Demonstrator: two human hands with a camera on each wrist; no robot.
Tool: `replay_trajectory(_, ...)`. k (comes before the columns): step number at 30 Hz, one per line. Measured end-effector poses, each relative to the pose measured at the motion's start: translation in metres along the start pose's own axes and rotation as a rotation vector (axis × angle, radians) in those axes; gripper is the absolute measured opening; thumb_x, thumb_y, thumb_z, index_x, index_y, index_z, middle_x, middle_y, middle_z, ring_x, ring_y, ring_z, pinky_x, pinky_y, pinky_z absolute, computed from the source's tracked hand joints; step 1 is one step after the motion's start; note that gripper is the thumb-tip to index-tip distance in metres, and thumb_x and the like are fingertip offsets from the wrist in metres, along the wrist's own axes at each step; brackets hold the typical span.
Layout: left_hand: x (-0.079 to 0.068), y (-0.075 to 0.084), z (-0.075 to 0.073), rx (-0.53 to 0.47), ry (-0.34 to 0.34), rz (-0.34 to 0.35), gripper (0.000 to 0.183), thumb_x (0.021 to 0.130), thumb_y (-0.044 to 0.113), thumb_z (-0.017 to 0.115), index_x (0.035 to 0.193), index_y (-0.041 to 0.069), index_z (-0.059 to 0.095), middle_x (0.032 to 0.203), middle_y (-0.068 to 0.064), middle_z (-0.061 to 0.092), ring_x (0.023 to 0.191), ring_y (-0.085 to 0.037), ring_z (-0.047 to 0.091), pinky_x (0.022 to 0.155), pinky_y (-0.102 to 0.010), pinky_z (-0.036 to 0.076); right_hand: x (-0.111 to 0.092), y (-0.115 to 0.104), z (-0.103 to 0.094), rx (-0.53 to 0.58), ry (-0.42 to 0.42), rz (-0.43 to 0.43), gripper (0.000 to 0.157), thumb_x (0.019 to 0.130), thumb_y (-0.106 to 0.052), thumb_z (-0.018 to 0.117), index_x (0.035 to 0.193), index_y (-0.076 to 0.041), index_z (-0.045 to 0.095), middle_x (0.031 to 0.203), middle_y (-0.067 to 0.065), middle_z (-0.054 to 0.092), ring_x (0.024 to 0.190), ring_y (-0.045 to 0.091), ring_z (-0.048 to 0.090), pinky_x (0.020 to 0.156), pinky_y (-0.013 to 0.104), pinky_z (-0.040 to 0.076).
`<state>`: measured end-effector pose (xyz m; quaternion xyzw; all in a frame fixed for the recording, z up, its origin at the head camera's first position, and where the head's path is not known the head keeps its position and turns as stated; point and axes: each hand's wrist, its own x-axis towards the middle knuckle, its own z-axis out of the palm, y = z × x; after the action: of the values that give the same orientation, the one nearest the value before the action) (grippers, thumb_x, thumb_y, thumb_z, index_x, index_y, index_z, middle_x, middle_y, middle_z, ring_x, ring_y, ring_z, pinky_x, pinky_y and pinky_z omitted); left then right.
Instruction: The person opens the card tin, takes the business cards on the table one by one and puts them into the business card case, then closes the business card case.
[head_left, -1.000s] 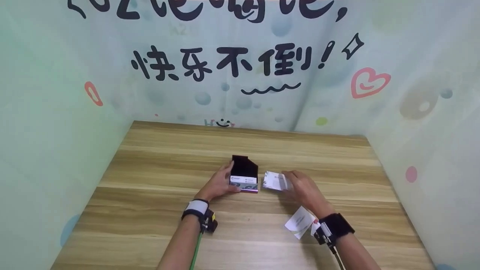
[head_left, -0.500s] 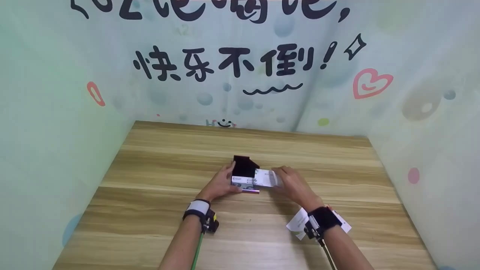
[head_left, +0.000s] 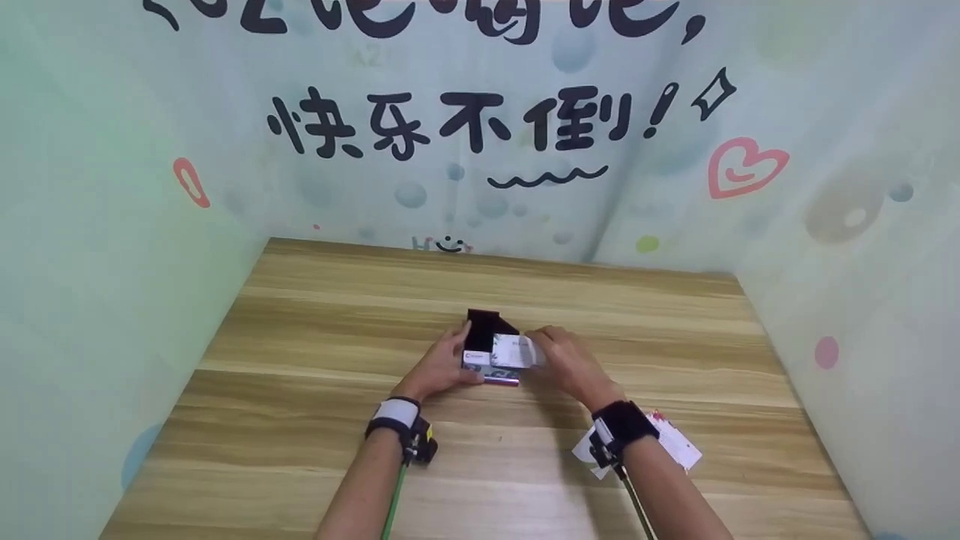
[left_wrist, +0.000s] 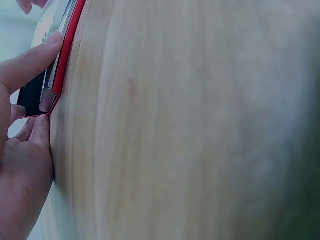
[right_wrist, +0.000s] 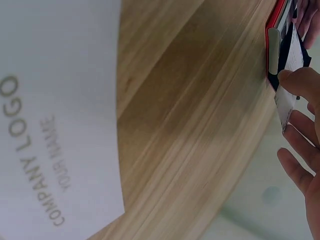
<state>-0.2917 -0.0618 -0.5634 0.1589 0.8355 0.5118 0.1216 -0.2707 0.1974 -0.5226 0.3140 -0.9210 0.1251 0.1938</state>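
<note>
A dark business card case (head_left: pixel 484 327) with its lid raised lies on the table, and a card with a grey-green pattern (head_left: pixel 477 356) shows in it. In the left wrist view the case has a red edge (left_wrist: pixel 64 65). My left hand (head_left: pixel 439 365) holds the case by its left side, thumb on the front edge. My right hand (head_left: pixel 571 365) pinches a white business card (head_left: pixel 511 350) between thumb and fingers. That card overlaps the right part of the case in the head view. In the right wrist view the pinched card (right_wrist: pixel 287 102) stands tilted at the case opening.
More business cards (head_left: pixel 679 444) lie on the wooden table (head_left: pixel 315 315), partly under my right wrist. One close card (right_wrist: pixel 55 125) reads "COMPANY LOGO". A printed curtain (head_left: pixel 360 187) borders the back and sides of the table.
My right hand has moved left with the white card, from beside the case to over its right part. My left hand keeps holding the case in nearly the same place.
</note>
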Motion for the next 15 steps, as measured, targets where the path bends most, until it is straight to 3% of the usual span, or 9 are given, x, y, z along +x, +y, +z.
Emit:
replay_trajectory(10, 0.002, 0.002, -0.001, -0.021, 0.003, -0.037, 0.111, 0.071, 0.020, 0.088, 0.160, 0.015, 0.021, 0.167, -0.022, 0.011, 0.153, -0.043, 0.017, 0.126, -0.054, 0.016, 0.020, -0.009, 0.009, 0.064, -0.015, -0.046, 0.043, 0.072, -0.005, 0.085, 0.112, 0.002, 0.070, 0.108, 0.018, 0.069, 0.099, 0.033, 0.067, 0.091, 0.043, 0.058)
replay_trajectory(15, 0.001, 0.001, -0.001, 0.005, 0.000, -0.033, 0.111, 0.072, 0.022, 0.088, 0.160, 0.014, 0.022, 0.166, -0.025, 0.014, 0.153, -0.044, 0.015, 0.126, -0.054, 0.015, 0.024, -0.016, 0.015, 0.063, -0.040, -0.045, 0.037, 0.075, -0.007, 0.084, 0.109, 0.000, 0.072, 0.109, 0.019, 0.069, 0.098, 0.034, 0.067, 0.089, 0.044, 0.058)
